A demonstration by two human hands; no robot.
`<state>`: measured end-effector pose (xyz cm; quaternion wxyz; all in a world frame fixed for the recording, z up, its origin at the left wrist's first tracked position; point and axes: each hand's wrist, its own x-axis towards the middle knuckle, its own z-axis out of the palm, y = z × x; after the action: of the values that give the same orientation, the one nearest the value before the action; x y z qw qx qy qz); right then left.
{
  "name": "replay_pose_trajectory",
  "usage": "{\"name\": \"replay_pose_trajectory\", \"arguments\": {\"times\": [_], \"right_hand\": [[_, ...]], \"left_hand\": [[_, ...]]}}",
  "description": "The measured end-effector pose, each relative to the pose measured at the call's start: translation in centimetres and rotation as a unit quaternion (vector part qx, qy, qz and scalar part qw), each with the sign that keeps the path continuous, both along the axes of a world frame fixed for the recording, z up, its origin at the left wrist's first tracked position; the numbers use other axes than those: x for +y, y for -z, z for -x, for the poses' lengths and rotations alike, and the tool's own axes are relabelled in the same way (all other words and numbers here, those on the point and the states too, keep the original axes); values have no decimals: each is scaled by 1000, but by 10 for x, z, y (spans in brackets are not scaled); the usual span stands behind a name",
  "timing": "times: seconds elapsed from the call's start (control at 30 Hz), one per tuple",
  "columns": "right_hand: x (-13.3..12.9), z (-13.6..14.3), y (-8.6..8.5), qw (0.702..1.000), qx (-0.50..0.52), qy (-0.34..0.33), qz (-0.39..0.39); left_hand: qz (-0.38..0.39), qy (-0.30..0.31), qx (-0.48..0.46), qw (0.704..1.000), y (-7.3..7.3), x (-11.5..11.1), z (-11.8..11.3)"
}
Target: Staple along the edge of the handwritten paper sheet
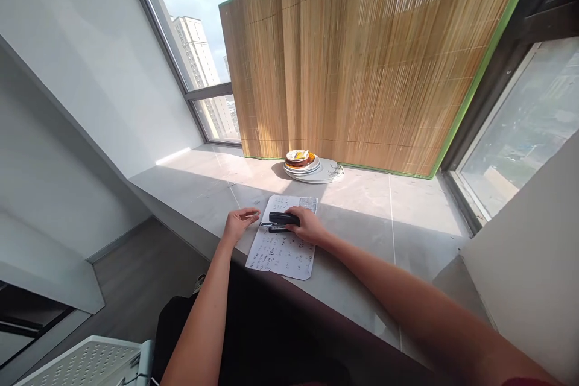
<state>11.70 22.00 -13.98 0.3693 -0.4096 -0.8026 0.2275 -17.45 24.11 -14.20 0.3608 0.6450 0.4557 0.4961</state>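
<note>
A black stapler [283,218] is held by my right hand [307,226], the fingers wrapped round its rear end. Its top and base stand apart, and a metal strip shows between them at the left end. Just left of that end is my left hand [239,224], thumb and fingertips brought together in a pinch. Whatever they hold, if anything, is too small to make out. Under the stapler lies a sheet of paper [280,256] with handwriting, a dark printed block at its top right corner. The right hand covers part of its right edge.
Behind the paper, a stack of plates [303,169] sits on the tiled ledge [362,199]. A bamboo mat [353,72] with green edging covers the window. A white wall [534,253] rises at the right, and a perforated pale panel [85,365] stands at lower left.
</note>
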Motion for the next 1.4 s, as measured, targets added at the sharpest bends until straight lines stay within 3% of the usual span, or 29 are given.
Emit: {"name": "replay_pose_trajectory", "arguments": {"times": [0.23, 0.43, 0.67, 0.87, 1.07, 1.23, 1.4], "right_hand": [[10, -10, 1, 999, 11, -37, -4], [9, -9, 2, 999, 5, -34, 0], [9, -9, 3, 1000, -3, -25, -1], [9, -8, 2, 1000, -10, -27, -7], [10, -8, 3, 1000, -7, -25, -7], [9, -8, 3, 1000, -10, -26, -3], [9, -9, 3, 999, -14, -29, -7]], "left_hand": [[-55, 14, 123, 991, -2, -12, -24], [-52, 32, 90, 994, -7, -22, -25], [-90, 21, 135, 987, -7, -27, -28], [-99, -16, 77, 992, -2, -23, -23], [-123, 12, 126, 984, -1, -19, -23], [-134, -20, 74, 988, 0, -20, -21], [-137, -21, 125, 982, -4, -23, -22]]}}
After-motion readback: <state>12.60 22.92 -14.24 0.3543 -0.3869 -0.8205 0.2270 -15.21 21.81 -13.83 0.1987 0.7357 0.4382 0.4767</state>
